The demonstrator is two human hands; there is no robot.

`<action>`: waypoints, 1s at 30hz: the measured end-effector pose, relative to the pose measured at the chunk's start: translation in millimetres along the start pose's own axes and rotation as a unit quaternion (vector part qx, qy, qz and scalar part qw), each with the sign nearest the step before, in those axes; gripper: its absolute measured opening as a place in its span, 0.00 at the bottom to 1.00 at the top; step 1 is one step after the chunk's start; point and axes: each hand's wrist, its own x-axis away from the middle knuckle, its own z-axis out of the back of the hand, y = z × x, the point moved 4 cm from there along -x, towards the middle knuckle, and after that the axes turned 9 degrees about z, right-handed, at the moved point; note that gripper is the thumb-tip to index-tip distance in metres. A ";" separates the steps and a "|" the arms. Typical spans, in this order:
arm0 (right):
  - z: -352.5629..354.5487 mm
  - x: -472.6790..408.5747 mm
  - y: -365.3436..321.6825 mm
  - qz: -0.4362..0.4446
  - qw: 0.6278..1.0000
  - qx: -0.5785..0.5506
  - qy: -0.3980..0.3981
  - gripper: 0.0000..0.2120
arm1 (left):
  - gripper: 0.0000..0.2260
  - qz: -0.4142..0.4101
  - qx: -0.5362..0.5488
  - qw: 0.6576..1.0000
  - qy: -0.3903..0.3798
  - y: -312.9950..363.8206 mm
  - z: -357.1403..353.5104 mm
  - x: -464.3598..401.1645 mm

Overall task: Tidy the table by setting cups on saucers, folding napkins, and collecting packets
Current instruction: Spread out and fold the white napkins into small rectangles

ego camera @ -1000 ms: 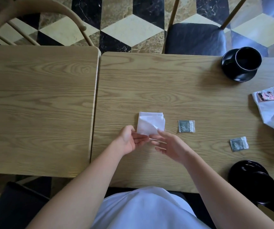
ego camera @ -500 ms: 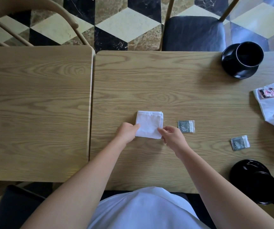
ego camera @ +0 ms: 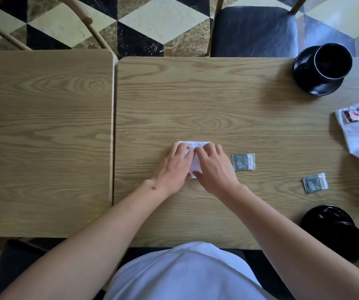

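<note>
My two arms are bare from the wrist all the way up to where they leave the bottom of the view; no sleeves show, and I wear no watch, rings or bracelets. My left hand (ego camera: pixel 175 167) has a small dark mark on the wrist just behind it. My right hand (ego camera: pixel 214 169) carries a few faint tiny spots across the back. Over my chest I wear a plain white shirt (ego camera: pixel 187 273), smooth, with soft folds running down its middle and no print or buttons showing.
</note>
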 end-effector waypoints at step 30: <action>-22.1 28.3 31.9 -0.190 0.947 -0.200 0.163 0.22 | 0.20 0.278 0.236 0.922 0.130 -33.7 -18.6 23.5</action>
